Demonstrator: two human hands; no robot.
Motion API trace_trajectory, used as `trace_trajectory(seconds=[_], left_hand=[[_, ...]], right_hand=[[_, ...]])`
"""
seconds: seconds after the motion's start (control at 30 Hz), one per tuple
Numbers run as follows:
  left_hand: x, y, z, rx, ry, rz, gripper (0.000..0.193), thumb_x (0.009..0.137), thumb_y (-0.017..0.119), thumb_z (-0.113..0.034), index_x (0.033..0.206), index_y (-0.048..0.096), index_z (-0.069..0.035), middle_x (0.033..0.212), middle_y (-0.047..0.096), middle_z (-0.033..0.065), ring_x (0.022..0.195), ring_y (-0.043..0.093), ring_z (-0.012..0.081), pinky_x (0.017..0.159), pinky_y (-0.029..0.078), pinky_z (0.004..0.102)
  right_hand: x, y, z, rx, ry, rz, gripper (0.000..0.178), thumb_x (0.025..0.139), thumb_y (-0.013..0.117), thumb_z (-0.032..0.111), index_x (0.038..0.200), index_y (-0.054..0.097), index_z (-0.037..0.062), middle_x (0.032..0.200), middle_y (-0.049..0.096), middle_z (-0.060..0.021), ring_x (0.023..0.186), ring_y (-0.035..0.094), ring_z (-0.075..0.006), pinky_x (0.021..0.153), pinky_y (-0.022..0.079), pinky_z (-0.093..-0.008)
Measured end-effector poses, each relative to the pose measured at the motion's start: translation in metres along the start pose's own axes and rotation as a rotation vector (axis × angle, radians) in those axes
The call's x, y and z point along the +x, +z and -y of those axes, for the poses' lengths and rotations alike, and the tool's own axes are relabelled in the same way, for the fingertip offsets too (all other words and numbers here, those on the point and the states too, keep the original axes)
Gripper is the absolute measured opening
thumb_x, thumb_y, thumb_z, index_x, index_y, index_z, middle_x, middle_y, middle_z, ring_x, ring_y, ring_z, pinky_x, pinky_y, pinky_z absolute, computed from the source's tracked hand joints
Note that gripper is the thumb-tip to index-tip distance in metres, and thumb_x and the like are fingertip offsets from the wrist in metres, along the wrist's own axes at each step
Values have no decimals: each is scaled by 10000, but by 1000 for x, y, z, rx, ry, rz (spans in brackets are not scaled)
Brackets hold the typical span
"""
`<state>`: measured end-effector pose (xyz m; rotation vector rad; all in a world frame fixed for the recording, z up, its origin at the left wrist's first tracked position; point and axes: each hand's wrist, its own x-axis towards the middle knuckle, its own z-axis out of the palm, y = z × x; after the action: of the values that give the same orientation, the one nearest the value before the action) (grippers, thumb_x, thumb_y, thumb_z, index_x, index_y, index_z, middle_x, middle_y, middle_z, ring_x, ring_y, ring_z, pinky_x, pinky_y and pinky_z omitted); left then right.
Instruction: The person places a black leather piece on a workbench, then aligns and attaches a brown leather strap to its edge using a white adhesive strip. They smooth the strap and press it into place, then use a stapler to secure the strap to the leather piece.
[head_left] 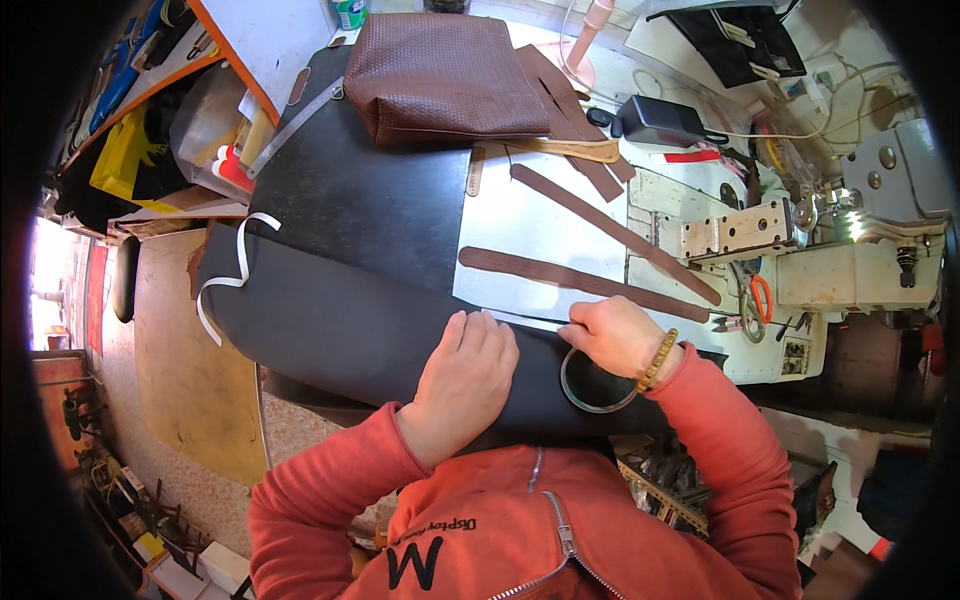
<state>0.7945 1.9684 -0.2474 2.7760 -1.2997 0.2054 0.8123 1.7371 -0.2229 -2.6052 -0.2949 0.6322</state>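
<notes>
A black sheet of leather-like material point(330, 305) lies across the table in front of me and hangs over its near edge. My left hand point(465, 385) rests flat on it, fingers stretched out and together, beside a narrow white strip of tape point(525, 321). At the strip's right end, my right hand point(612, 345) pinches the tape between thumb and fingers. Below that palm sits a round roll of tape point(572, 395), its far side partly hidden by the hand. A curled white strip point(243, 262) lies over the sheet's left end.
Two brown strips point(590, 285) lie beyond my hands. A brown woven-pattern leather bag point(450, 75) stands at the back near a metal ruler point(295, 130). On the right are a sewing machine point(850, 265) and orange-handled scissors point(760, 298). Shelves point(200, 60) hold tools at far left.
</notes>
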Motion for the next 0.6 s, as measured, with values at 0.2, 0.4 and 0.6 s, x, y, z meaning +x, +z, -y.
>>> trace_trajectory(seconds=[0.2, 0.4, 0.6], left_hand=[[2, 3, -6, 92, 29, 6, 394, 877, 510, -160, 1185, 623, 57, 1111, 640, 220, 1054, 586, 316, 986, 435, 408], [3, 2, -8, 150, 41, 32, 424, 884, 500, -161, 1233, 615, 50, 1114, 640, 222, 1040, 585, 315, 969, 438, 402], [9, 1, -10, 185, 58, 28, 442, 890, 497, -159, 1278, 611, 18, 1038, 635, 177, 983, 577, 282, 916, 432, 371]], right_hand=[[-18, -2, -19, 88, -11, -47, 298, 946, 611, 213, 738, 605, -1, 542, 592, -129, 461, 614, -229, 502, 474, -361], [-22, -1, -23, 72, 104, 23, 297, 919, 602, 281, 782, 649, 21, 722, 634, -223, 731, 624, -436, 678, 493, -517], [-19, 3, -25, -35, 87, -17, 299, 925, 592, 287, 789, 662, 30, 735, 649, -221, 738, 636, -431, 683, 502, -521]])
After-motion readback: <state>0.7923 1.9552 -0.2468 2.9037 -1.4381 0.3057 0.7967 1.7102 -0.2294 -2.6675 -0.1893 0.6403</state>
